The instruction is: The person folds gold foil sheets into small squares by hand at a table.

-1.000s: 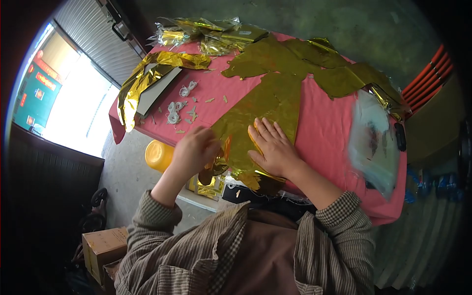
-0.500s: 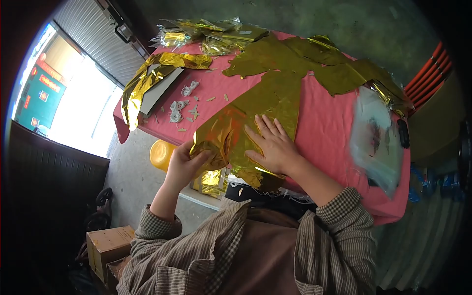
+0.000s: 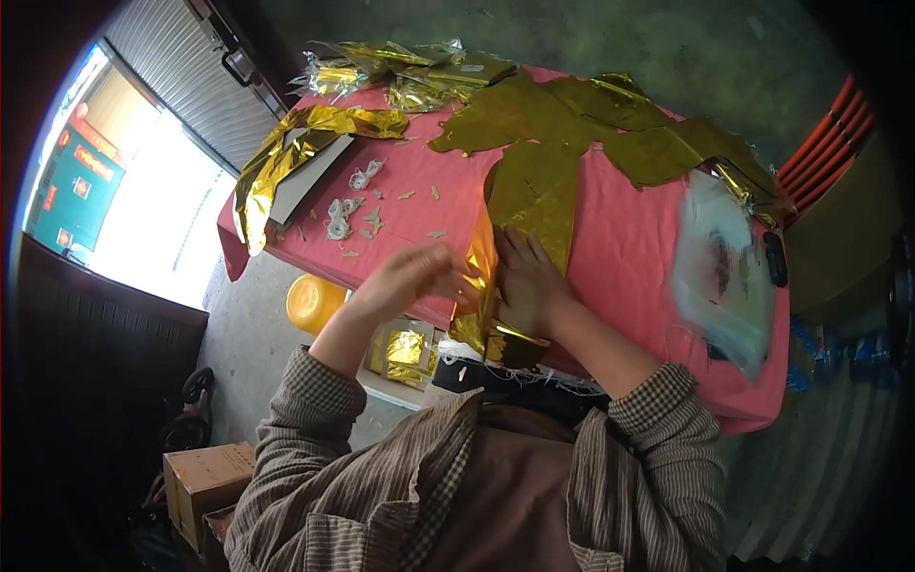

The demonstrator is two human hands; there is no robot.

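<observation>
A large gold foil sheet (image 3: 538, 181) lies on the pink cloth of the table (image 3: 620, 248), its near end reaching the table's front edge. Its left side is folded upward and over, with an orange reflection on the raised part. My left hand (image 3: 424, 276) is at this folded edge, fingers bent and slightly blurred; whether it grips the foil is unclear. Beside the fold, my right hand (image 3: 534, 286) rests on the foil with its fingers stretched out, the fingertips pointing away from me.
Bagged gold foil (image 3: 419, 76) lies along the far edge. At left are a foil-draped board (image 3: 310, 176), white string bundles (image 3: 341, 217) and small scattered pieces. Clear plastic bags (image 3: 724, 276) lie at right. A yellow container (image 3: 315, 303) stands on the floor beside a cardboard box (image 3: 210, 477).
My left hand has moved right and up, and the foil's left flap has folded inward with it. My right hand has shifted slightly and still lies on the foil.
</observation>
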